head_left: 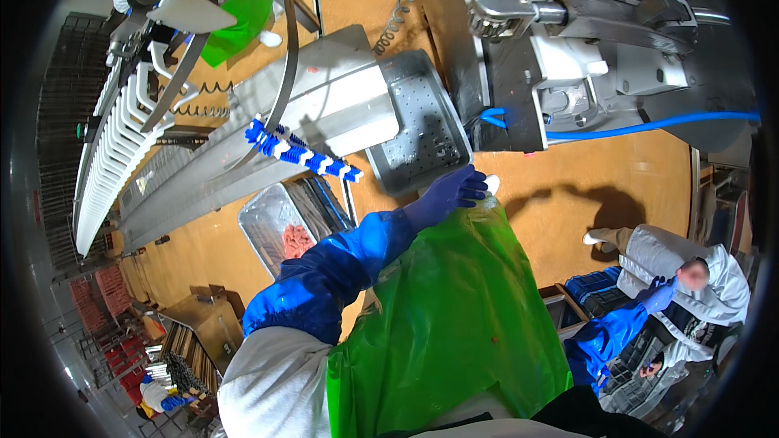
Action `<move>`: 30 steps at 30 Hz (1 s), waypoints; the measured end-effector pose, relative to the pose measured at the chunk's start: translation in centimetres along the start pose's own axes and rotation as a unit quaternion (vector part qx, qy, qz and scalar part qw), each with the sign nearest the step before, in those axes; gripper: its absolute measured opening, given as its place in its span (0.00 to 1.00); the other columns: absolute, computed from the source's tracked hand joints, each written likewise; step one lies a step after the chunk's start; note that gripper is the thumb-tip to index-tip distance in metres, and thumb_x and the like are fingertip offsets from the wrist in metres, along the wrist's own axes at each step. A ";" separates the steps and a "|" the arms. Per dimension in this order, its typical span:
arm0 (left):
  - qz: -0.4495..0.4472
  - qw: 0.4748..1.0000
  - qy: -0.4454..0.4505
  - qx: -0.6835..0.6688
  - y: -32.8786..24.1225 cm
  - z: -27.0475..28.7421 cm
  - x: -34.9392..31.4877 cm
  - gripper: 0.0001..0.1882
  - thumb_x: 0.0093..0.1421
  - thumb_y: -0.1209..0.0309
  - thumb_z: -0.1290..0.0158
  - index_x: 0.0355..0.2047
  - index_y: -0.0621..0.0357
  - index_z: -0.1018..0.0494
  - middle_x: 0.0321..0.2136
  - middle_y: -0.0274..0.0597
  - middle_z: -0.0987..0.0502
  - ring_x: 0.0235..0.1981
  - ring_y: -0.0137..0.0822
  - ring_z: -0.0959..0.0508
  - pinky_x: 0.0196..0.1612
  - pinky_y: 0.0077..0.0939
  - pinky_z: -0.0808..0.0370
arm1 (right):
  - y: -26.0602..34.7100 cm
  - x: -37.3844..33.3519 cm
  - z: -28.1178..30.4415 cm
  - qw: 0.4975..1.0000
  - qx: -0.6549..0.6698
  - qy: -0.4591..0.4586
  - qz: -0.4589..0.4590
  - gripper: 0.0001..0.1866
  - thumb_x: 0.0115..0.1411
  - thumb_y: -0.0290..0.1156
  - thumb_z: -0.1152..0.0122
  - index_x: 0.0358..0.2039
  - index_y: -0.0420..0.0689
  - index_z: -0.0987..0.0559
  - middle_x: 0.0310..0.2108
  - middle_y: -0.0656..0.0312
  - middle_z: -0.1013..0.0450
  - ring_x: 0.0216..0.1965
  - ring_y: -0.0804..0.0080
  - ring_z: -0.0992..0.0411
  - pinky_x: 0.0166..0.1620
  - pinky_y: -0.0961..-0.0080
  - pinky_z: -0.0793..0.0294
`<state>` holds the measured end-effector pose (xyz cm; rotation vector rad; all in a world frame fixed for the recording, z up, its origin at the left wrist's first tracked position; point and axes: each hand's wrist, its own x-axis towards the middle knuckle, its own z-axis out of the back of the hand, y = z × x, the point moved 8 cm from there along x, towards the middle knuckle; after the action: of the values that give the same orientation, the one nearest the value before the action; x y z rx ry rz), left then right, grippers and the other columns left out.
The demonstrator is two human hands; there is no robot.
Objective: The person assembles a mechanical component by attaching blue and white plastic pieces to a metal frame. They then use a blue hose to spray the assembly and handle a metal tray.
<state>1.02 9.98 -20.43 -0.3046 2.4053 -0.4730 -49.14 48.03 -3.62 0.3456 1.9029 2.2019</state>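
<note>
My left hand (446, 197), in a purple glove and blue sleeve, reaches across the front of my green apron (446, 308). Its fingers are stretched out with nothing visible in them. Just beyond it is a deep grey tub (380, 164), with droplets or small specks over its bottom. My right hand (659, 295), gloved the same way, is out to the right above dark stacked crates (596, 288). Its fingers look small but apart, and no held thing shows. Whether it touches the person in a white coat (649, 264) behind it I cannot tell.
A sloping metal chute (341, 118) ends over the grey tub, with a blue-and-white segmented strip (304, 156) beside it. Another tub (258, 223) holds pink ground meat (297, 241). Steel machinery (568, 49) with a blue hose (649, 124) stands ahead right. White curved racks (122, 154) are left.
</note>
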 end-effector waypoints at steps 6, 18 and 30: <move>-0.016 1.000 -0.017 0.002 0.1 0.4 -0.9 0.24 0.69 0.52 0.58 0.52 0.59 0.30 0.44 0.40 0.24 0.44 0.34 0.25 0.50 0.32 0.30 | -1.8 2.4 -0.7 1.000 0.002 0.010 -0.010 0.18 0.62 0.39 0.40 0.47 0.40 0.22 0.33 0.62 0.30 0.32 0.73 0.31 0.35 0.75 0.29; -0.042 0.999 -0.027 0.002 0.1 1.3 -0.4 0.23 0.69 0.53 0.58 0.51 0.58 0.29 0.43 0.40 0.23 0.45 0.34 0.25 0.50 0.30 0.30 | -1.4 2.6 -1.1 1.000 -0.001 0.003 -0.026 0.15 0.62 0.37 0.41 0.46 0.42 0.22 0.29 0.64 0.31 0.30 0.75 0.31 0.33 0.77 0.29; -0.039 0.997 -0.056 0.024 0.8 1.8 -1.2 0.22 0.70 0.55 0.59 0.51 0.60 0.29 0.43 0.42 0.23 0.43 0.37 0.24 0.49 0.34 0.28 | -1.4 4.6 1.2 0.999 -0.032 -0.018 -0.025 0.15 0.62 0.36 0.41 0.46 0.42 0.22 0.29 0.64 0.31 0.30 0.75 0.31 0.33 0.78 0.29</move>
<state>3.02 10.62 -21.37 -0.3932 2.2767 -0.5351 -53.09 50.79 -4.66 0.3212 1.7973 2.2040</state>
